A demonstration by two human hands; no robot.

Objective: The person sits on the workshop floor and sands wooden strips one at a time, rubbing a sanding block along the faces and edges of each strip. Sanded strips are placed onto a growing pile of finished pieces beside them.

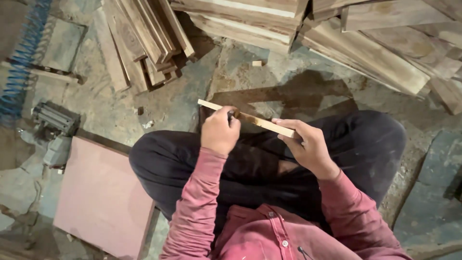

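Observation:
I sit on the floor with my knees up, in dark trousers and a red shirt. A thin pale wooden strip (250, 118) runs slanted across my lap from upper left to lower right. My right hand (308, 147) grips its right end. My left hand (220, 131) is closed on the strip near its left part, with a small dark object pinched at the fingertips against the wood; what that object is cannot be told.
A pink flat board (101, 197) lies on the floor at my left. A grey nail gun (55, 127) with a blue coiled hose (21, 58) lies beyond it. Stacks of wooden planks (144, 38) and boards (375, 48) fill the far side of the stone floor.

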